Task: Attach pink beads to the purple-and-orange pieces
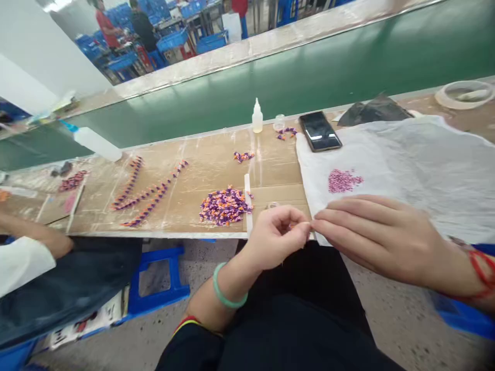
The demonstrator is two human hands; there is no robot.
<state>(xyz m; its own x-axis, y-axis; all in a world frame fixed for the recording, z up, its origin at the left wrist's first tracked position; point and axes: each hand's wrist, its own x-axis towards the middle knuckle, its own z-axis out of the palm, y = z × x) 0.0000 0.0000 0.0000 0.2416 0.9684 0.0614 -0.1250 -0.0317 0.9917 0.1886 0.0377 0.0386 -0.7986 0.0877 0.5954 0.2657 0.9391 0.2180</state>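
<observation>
Pinching tiny orange bit (293, 225) in left hand (276, 237), fingers curled tight, bit almost hidden. Right hand (369, 237) held out flat, fingertips (314, 223) touching left hand; cannot tell if they grip anything. Purple-and-orange pile (225, 206) lies close on cardboard table top (278, 170), maybe for easy reach. Pink bits (343, 180) sit on white sheet (406, 165), maybe to keep them together. Small squeeze bottle (257, 117) stands farther back, out of way.

Small pieces (225, 206) — purple, orange
</observation>
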